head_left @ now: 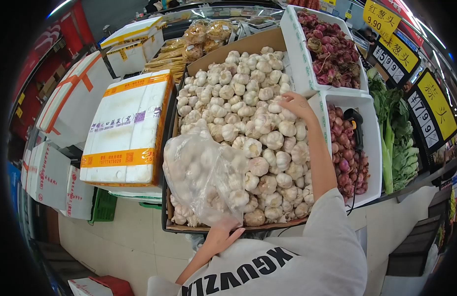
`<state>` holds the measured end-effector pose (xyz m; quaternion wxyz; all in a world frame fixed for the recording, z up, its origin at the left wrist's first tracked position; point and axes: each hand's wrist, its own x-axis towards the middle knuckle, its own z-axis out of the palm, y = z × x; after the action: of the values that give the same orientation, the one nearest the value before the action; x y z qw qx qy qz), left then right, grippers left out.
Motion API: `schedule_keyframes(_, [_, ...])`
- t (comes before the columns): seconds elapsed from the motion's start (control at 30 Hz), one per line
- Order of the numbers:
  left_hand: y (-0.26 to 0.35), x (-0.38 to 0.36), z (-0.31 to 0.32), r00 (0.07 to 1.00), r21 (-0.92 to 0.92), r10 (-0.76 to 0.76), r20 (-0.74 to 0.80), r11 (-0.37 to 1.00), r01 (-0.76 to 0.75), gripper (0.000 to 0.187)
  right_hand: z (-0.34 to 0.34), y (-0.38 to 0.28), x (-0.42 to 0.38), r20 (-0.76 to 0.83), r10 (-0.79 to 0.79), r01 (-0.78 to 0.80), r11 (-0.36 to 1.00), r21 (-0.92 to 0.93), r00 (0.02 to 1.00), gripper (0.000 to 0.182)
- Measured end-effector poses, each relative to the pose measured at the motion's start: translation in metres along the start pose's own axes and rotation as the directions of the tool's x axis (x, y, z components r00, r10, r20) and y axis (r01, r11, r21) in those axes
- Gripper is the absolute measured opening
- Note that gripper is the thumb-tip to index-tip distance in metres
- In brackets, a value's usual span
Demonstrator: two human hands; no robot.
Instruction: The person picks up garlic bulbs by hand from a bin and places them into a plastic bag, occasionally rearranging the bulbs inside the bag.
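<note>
My left hand (219,241) is at the near edge of the garlic bin, closed on the gathered end of a clear plastic bag (199,163). The bag spreads loosely over the bulbs, and garlic shows through its film. Farther in, at the right side of the heap, my right hand (295,105) reaches down with its fingers bent around a garlic bulb (277,107). Loose white garlic bulbs (248,98) fill the cardboard-lined bin (238,45) all around both hands.
Foam boxes of red shallots (327,49) and small onions (341,148) adjoin the bin's right side; a black handheld device (356,126) lies on the onions. Leafy greens (396,133) and price signs (432,109) stand beyond. Left is a taped foam box (127,128).
</note>
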<state>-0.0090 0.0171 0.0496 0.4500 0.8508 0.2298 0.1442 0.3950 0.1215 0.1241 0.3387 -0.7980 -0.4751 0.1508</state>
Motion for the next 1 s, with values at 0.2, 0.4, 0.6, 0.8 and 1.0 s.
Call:
schedule_keyframes(0.2, [-0.009, -0.031, 0.002, 0.964, -0.034, -0.149, -0.218, 0.989, 0.145, 0.028, -0.003, -0.002, 0.013, -0.317, -0.032, 0.113, 0.965, 0.239, 0.948, 0.044])
schedule_keyframes(0.4, [-0.018, -0.045, -0.004, 0.658, -0.552, -0.418, -0.626, 0.834, 0.004, 0.042, 0.012, 0.019, 0.056, -0.45, -0.229, 0.237, 0.971, -0.039, 0.863, 0.035])
schedule_keyframes(0.6, [0.018, -0.032, -0.029, 0.308, -0.259, -0.175, -0.935, 0.931, -0.256, 0.062, 0.0, -0.071, -0.028, -0.205, -0.408, 0.45, 0.861, 0.238, 0.89, 0.028])
schedule_keyframes(0.8, [0.056, 0.009, -0.035, 0.321, 0.163, 0.115, -0.94, 0.978, 0.127, 0.068, 0.01, -0.12, -0.128, 0.53, -0.812, 0.592, 0.558, 0.581, 0.245, 0.028])
schedule_keyframes(1.0, [0.041, 0.03, -0.05, 0.292, -0.066, -0.147, -0.945, 0.961, 0.269, 0.042, 0.069, -0.141, -0.143, 0.44, -0.808, 0.61, 0.586, 0.533, 0.391, 0.027])
